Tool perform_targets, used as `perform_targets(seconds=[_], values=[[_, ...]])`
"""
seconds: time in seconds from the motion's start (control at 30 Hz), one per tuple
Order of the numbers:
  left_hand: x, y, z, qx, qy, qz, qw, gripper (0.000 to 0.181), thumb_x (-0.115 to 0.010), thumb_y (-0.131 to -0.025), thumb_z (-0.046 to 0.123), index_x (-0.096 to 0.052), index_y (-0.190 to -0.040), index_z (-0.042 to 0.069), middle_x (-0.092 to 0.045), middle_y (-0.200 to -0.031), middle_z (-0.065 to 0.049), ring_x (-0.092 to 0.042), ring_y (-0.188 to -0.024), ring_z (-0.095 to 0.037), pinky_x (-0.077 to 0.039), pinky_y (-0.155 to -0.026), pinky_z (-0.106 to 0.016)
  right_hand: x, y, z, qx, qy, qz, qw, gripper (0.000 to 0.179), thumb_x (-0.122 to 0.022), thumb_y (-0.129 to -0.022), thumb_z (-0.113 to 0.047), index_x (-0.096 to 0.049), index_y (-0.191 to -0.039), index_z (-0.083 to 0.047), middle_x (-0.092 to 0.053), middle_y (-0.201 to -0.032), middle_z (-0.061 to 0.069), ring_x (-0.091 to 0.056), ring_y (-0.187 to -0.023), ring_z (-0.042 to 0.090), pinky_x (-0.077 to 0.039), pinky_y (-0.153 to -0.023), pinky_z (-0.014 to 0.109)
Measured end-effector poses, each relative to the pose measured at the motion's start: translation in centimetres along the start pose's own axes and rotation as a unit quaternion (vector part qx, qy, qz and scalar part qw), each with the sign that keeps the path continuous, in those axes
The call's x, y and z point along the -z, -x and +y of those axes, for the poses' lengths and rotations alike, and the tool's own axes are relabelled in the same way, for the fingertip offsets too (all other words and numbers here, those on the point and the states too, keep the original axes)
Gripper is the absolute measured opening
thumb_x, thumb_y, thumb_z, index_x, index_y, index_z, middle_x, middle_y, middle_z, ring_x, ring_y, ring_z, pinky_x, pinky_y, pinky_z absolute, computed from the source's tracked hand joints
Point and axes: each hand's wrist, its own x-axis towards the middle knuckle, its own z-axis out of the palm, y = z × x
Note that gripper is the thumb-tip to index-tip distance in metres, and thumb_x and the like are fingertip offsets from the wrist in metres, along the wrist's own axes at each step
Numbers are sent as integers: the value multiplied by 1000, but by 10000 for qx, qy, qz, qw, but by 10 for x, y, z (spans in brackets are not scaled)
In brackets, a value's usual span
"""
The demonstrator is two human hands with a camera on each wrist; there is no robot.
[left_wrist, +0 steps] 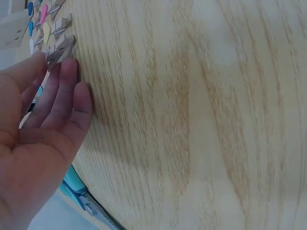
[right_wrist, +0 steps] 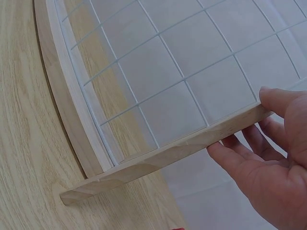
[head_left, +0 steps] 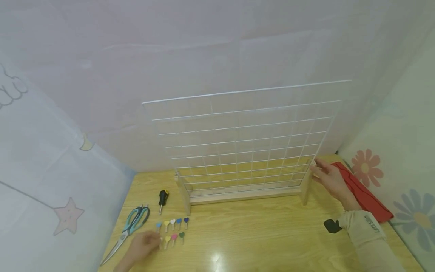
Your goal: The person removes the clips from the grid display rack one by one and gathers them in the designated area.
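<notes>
My left hand (head_left: 144, 243) is at the front left of the table, thumb and fingers pinching a small wooden clothespin (left_wrist: 60, 50) by its end. Beside it stand two short rows of mini clothespins with coloured hearts, among them a pink one (head_left: 174, 237) and a dark green one (head_left: 181, 235). A white wire grid (head_left: 252, 140) stands upright in a wooden base (head_left: 244, 197). At its right side, my right hand (head_left: 331, 182) grips the wooden side post (right_wrist: 158, 157), thumb on one face and fingers against the other.
Left of the clothespins lie scissors (head_left: 126, 229) with teal handles, and a black and yellow screwdriver (head_left: 162, 199) behind them. A folded red cloth (head_left: 368, 196) is at the right edge, near a small black piece (head_left: 332, 226). Patterned sheets (head_left: 217, 56) hang around the table.
</notes>
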Motion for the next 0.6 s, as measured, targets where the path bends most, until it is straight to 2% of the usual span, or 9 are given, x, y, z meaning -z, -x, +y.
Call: perform_targets(seconds=[0.2,0.3,0.37,0.47,0.53,0.6], values=[[-4,2,-6,13,-164,232,9996,11,-76,-81,16,-72,-88,9,-71,-91,-4,-66,-79,-12,-54,-72,-26,-1,0,0,-55,57,-30,10000,64,-54,-99,-21,-23,-144,14,-50,-118,-8,-55,-99,-10,-51,-80,16],[-7,2,-10,51,-140,331,9993,9,-76,-81,14,-72,-87,11,-71,-90,-1,-64,-79,-9,-54,-72,-24,-1,2,0,-96,59,-17,9999,64,-54,-100,-21,-23,-145,13,-49,-119,-5,-55,-99,-10,-51,-80,15],[-8,3,-8,72,-96,515,9986,8,-75,-81,10,-71,-88,10,-71,-87,1,-63,-76,-6,-54,-70,-24,-2,3,0,-104,-9,13,9999,64,-54,-100,-19,-22,-145,14,-50,-118,-6,-55,-98,-10,-51,-80,15],[-7,0,3,-42,-51,1060,9943,7,-74,-82,6,-71,-88,7,-69,-80,1,-62,-71,-6,-53,-67,-23,-2,5,0,-48,-152,88,9998,65,-54,-99,-16,-19,-144,15,-52,-111,-13,-56,-96,-10,-51,-78,14],[-4,-5,19,-97,-108,1300,9914,6,-71,-85,7,-70,-91,4,-69,-81,-2,-62,-72,-11,-54,-67,-26,-3,7,1,13,-248,154,9996,64,-53,-99,-14,-18,-144,16,-54,-107,-16,-57,-94,-9,-52,-77,14],[1,-12,40,-140,-172,1414,9897,12,-69,-89,12,-70,-97,4,-70,-86,-5,-65,-78,-17,-55,-71,-33,-4,9,1,63,-216,238,9995,63,-52,-100,-12,-17,-144,16,-54,-107,-13,-57,-95,-9,-52,-77,14]])
